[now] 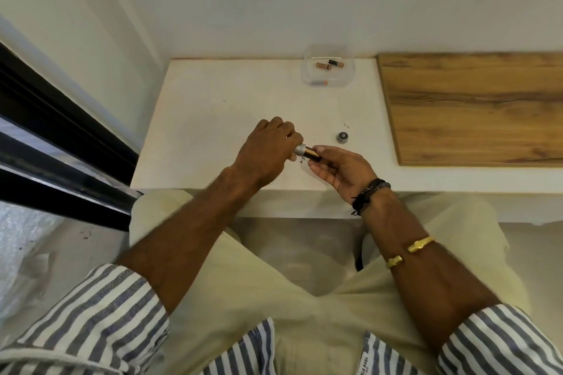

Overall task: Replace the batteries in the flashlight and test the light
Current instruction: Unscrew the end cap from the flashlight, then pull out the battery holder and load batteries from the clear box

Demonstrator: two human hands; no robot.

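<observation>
My left hand (268, 149) is closed around a silver flashlight body (300, 150), of which only the open end shows. My right hand (338, 166) pinches a copper-and-black battery (313, 154) whose tip sits at or just inside that open end. The flashlight's grey end cap (342, 137) stands apart on the white table (213, 119), to the right of my hands. A clear plastic tub (330, 68) at the back of the table holds a few more batteries (330, 64).
A wooden board (475, 106) lies on the right part of the table. A dark window frame (58, 143) runs along the left. The wall rises directly behind the table. My lap is below the table's front edge.
</observation>
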